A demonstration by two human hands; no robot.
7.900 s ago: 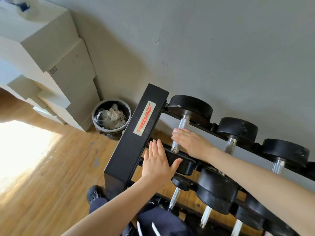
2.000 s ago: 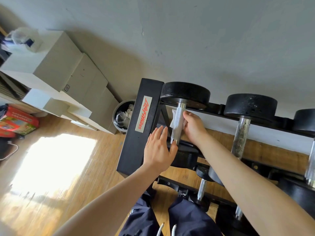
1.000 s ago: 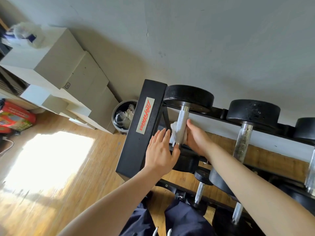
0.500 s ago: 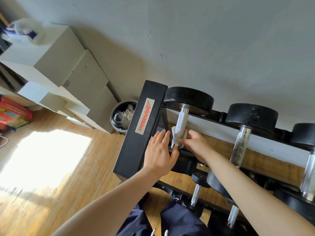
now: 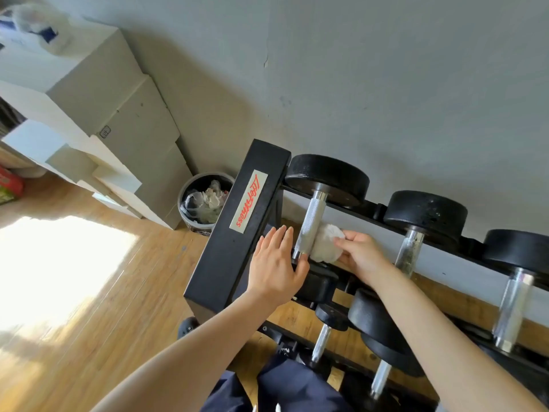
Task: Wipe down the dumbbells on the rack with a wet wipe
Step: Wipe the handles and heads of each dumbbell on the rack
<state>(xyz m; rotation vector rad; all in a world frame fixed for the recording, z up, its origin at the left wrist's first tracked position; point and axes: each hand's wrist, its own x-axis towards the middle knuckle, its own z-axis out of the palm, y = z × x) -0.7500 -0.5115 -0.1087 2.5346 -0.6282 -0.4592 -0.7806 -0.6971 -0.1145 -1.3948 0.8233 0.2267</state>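
Note:
The leftmost dumbbell [image 5: 315, 215] lies on the top tier of the black rack [image 5: 237, 221], its knurled steel handle bare. My right hand [image 5: 361, 257] pinches a crumpled white wet wipe [image 5: 325, 243] just right of that handle, touching its lower part. My left hand [image 5: 274, 264] lies flat with straight fingers against the dumbbell's near black head and the rack's end post. Two more top-tier dumbbells [image 5: 416, 227] sit to the right, the nearer one with a spotted handle.
A round bin [image 5: 203, 202] holding crumpled waste stands on the wooden floor left of the rack, beside stacked white boxes [image 5: 118, 114]. Lower tiers hold smaller dumbbells [image 5: 323, 337]. The grey wall runs close behind the rack. My dark trousers show at the bottom.
The wipe has come off the handle: it was wrapped around the lower handle, and now my right hand holds it bunched to the handle's right. My left hand has stayed put.

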